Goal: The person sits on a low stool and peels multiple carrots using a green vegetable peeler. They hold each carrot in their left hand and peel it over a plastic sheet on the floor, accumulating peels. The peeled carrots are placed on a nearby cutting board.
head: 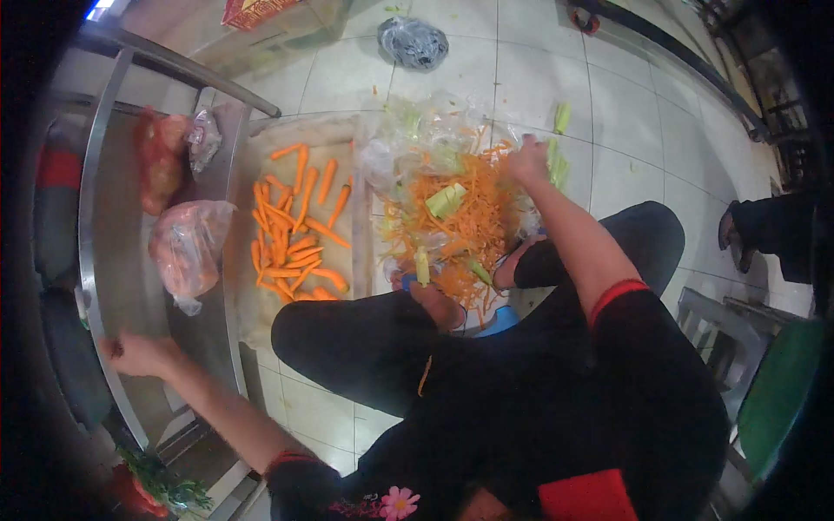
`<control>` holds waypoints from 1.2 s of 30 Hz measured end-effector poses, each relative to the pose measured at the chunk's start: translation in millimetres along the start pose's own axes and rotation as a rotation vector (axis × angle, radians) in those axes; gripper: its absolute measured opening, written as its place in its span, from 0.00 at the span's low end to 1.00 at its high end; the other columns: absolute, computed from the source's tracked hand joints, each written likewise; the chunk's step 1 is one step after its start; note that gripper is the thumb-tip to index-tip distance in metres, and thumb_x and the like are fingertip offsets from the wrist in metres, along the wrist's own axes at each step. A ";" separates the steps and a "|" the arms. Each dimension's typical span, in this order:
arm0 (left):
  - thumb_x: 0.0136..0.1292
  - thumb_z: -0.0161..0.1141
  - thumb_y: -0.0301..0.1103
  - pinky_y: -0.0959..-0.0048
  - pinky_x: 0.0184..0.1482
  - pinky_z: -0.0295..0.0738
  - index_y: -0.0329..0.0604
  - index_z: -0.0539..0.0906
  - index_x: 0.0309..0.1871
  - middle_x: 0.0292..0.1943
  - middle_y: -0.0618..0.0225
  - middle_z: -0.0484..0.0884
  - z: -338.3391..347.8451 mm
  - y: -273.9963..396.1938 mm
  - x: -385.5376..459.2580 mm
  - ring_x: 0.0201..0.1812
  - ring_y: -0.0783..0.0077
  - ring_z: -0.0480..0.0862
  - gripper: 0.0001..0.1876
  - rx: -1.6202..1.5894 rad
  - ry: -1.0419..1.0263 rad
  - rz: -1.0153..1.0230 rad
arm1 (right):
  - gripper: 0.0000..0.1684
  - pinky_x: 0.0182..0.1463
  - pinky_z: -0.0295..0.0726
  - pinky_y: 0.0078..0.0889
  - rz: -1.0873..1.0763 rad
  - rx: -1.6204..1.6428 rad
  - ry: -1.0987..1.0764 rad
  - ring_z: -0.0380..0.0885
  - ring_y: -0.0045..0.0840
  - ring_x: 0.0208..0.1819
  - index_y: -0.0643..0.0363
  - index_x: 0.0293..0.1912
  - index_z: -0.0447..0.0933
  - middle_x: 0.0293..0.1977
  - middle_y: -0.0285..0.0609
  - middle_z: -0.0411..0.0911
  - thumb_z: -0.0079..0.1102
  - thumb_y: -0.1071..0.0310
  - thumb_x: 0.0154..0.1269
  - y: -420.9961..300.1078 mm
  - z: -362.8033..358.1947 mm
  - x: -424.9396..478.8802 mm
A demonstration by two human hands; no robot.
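My right hand has its fingers curled at the right side of a heap of orange carrot peelings. Whether something is in it, I cannot tell. Pale green stalk pieces lie just beyond that hand, and another chunk rests on the heap. Far to the left, my left hand reaches over the metal shelf, near its outer rail. A dark spot shows at its blurred fingers; its grip is unclear. Between the shelf and the heap, several peeled carrots lie in a shallow tray.
On the shelf are a clear bag of pinkish-orange contents and a red net bag. A dark plastic bag sits on the tiled floor. At right are another person's foot and a grey plastic chair.
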State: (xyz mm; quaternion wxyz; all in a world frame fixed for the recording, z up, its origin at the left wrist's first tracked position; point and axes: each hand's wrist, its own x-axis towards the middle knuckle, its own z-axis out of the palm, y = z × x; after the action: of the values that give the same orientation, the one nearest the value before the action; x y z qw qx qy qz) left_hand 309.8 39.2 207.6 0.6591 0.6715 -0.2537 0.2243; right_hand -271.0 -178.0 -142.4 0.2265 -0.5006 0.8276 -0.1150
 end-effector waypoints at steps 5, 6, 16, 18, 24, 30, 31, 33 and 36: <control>0.64 0.61 0.33 0.67 0.52 0.75 0.34 0.81 0.53 0.48 0.61 0.82 92.9 38.3 -194.2 0.48 0.68 0.81 0.17 0.344 -0.896 0.055 | 0.25 0.61 0.73 0.48 0.158 -0.165 0.031 0.69 0.52 0.62 0.58 0.58 0.71 0.59 0.56 0.69 0.57 0.61 0.62 2.4 2.1 11.7; 0.63 0.62 0.36 0.68 0.51 0.75 0.33 0.82 0.52 0.46 0.62 0.83 112.8 35.8 -227.9 0.47 0.69 0.81 0.18 0.328 -1.135 -0.163 | 0.23 0.61 0.74 0.48 0.107 -0.214 -0.101 0.70 0.52 0.60 0.59 0.56 0.72 0.57 0.56 0.71 0.57 0.61 0.62 4.4 3.0 16.1; 0.62 0.61 0.39 0.59 0.47 0.76 0.34 0.80 0.50 0.46 0.49 0.83 247.8 -51.4 -480.3 0.49 0.54 0.84 0.19 0.458 -1.333 -0.629 | 0.12 0.41 0.79 0.45 -0.677 -0.075 -0.253 0.81 0.46 0.38 0.64 0.41 0.72 0.35 0.56 0.79 0.55 0.64 0.64 -50.4 -123.6 93.0; 0.62 0.59 0.36 0.60 0.42 0.74 0.34 0.79 0.46 0.41 0.52 0.83 258.6 -63.3 -457.3 0.44 0.57 0.84 0.15 0.184 -1.335 -0.858 | 0.10 0.37 0.80 0.41 -0.688 -0.097 -0.247 0.82 0.41 0.32 0.64 0.40 0.71 0.30 0.53 0.79 0.54 0.66 0.65 -58.0 -165.7 83.8; 0.62 0.55 0.31 0.67 0.27 0.67 0.38 0.76 0.37 0.25 0.67 0.76 261.2 -59.8 -337.1 0.26 0.68 0.76 0.06 -0.176 -1.517 -0.485 | 0.11 0.32 0.83 0.37 -0.319 -0.047 -0.455 0.84 0.36 0.35 0.66 0.42 0.72 0.34 0.56 0.79 0.51 0.67 0.67 -48.3 -215.5 73.9; 0.67 0.56 0.44 0.74 0.23 0.62 0.44 0.74 0.44 0.19 0.77 0.63 203.4 58.7 -285.3 0.17 0.80 0.62 0.13 0.110 -1.505 -0.894 | 0.26 0.47 0.80 0.37 -0.322 0.698 -0.542 0.80 0.29 0.45 0.62 0.52 0.71 0.39 0.49 0.77 0.57 0.49 0.69 -22.4 -162.9 104.3; 0.68 0.56 0.45 0.74 0.23 0.62 0.44 0.74 0.44 0.19 0.77 0.63 191.2 69.1 -276.3 0.17 0.80 0.62 0.14 0.133 -1.460 -0.928 | 0.31 0.53 0.78 0.41 -0.299 0.782 -0.526 0.78 0.32 0.51 0.62 0.56 0.69 0.45 0.53 0.76 0.57 0.45 0.68 -33.2 -153.9 95.8; 0.69 0.54 0.45 0.74 0.23 0.62 0.45 0.74 0.46 0.19 0.77 0.63 173.8 76.3 -271.9 0.17 0.80 0.62 0.14 0.135 -1.394 -0.988 | 0.42 0.62 0.72 0.47 -0.278 0.666 -0.479 0.71 0.39 0.62 0.60 0.65 0.64 0.57 0.59 0.69 0.57 0.37 0.65 -18.2 -136.1 102.3; 0.70 0.52 0.45 0.74 0.23 0.63 0.46 0.74 0.49 0.19 0.77 0.64 156.0 77.9 -287.1 0.17 0.80 0.63 0.14 0.102 -1.350 -1.082 | 0.58 0.68 0.64 0.55 -0.202 0.044 -0.437 0.55 0.54 0.71 0.58 0.73 0.53 0.71 0.65 0.52 0.58 0.28 0.58 66.9 -63.0 128.2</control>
State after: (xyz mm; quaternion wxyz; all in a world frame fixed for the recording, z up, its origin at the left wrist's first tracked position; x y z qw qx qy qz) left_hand 33.8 -103.9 80.4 0.3530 0.7182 -0.2259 -0.5556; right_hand -404.6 -261.6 -148.8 0.3983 -0.5889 0.7019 -0.0440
